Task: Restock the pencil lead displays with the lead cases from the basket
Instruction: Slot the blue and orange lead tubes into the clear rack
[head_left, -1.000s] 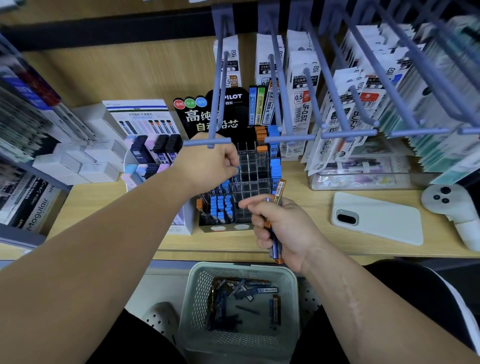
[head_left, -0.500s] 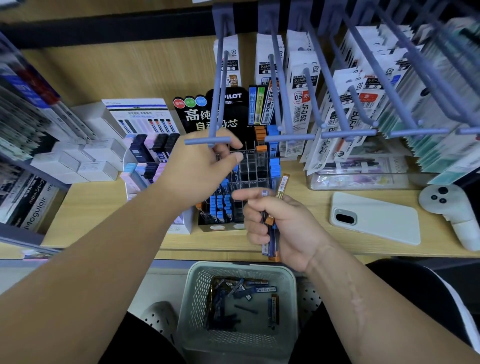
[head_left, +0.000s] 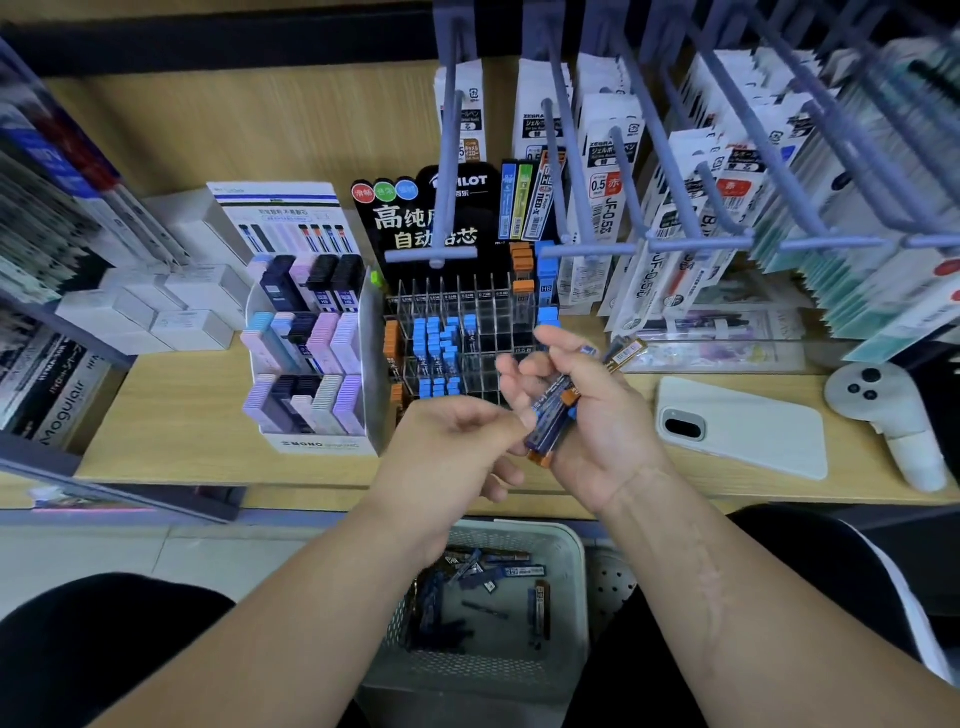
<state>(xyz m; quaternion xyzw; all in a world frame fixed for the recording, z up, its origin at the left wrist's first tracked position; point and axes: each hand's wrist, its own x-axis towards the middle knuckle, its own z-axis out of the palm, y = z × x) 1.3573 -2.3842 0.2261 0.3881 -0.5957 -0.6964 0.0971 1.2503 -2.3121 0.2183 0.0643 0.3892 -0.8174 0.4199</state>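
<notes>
Restocking looks about half done: the clear rack (head_left: 483, 317) has blue-capped rows but many bare slots, the right hand (head_left: 597, 431) grips a bundle of lead cases (head_left: 548, 415) just in front of it, the left hand (head_left: 452, 431) curls its fingers at the bundle's lower end, though I cannot tell whether it has hold, and more cases lie in the basket (head_left: 574, 551).

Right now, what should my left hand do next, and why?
Probably pull one case from the bundle in the right hand and slot it into the display: the left hand is at the bundle, and many slots look bare.
</notes>
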